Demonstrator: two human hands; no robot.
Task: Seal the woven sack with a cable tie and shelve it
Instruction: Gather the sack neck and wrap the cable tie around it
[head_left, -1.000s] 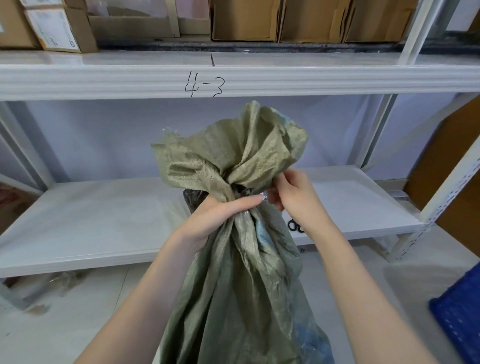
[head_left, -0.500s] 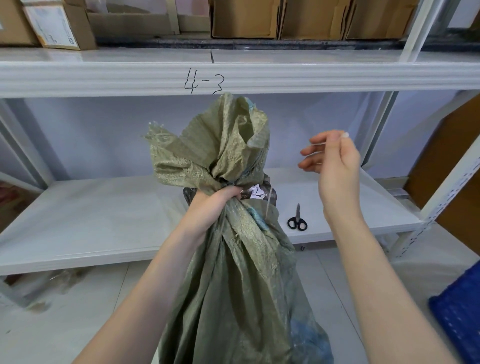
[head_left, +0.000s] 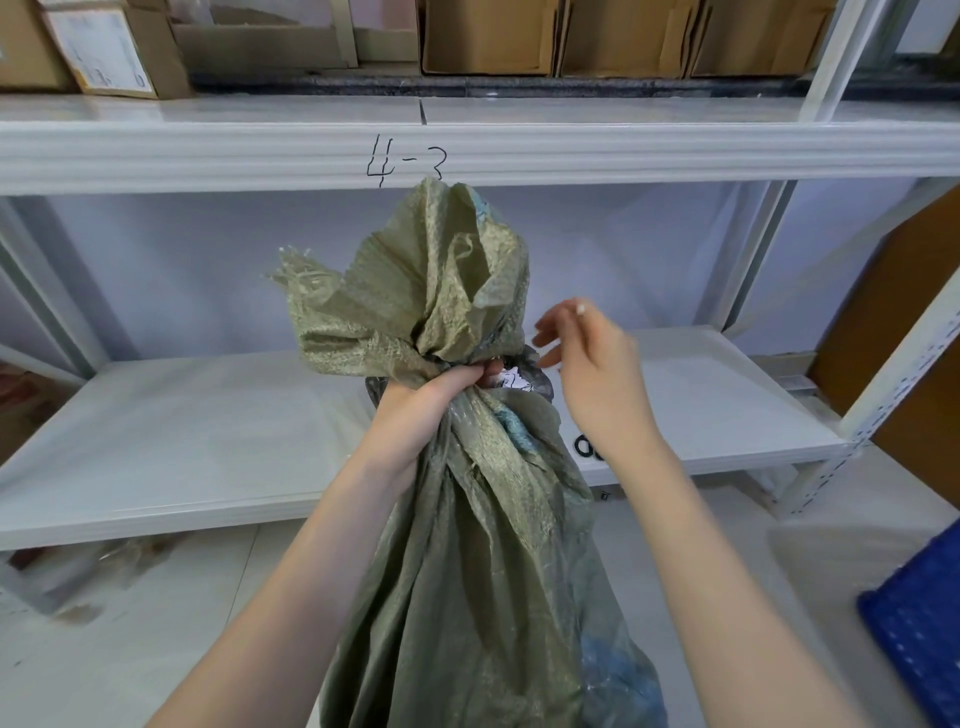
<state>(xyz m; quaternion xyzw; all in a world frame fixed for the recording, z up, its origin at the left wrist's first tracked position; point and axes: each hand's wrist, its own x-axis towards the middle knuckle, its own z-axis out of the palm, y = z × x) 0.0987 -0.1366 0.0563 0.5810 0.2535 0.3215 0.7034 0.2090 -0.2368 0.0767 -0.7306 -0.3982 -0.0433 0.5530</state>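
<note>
The gathered neck could be slipping loose if the left hand (head_left: 415, 410) eases off, since no cable tie is showing around it. That hand is gripping the sack (head_left: 467, 519) at the neck, centre of view, standing on the floor before the shelf (head_left: 208, 441). The right hand (head_left: 597, 374), at three o'clock of the neck, is hovering with blurred, loosely spread fingers (head_left: 550, 332); whether they are pinching anything I cannot tell.

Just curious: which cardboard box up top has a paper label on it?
The leftmost box. It alone shows a white label on its front; the boxes to its right are plain brown.

Head camera looks down, close to shelf (head_left: 208, 447).
</note>
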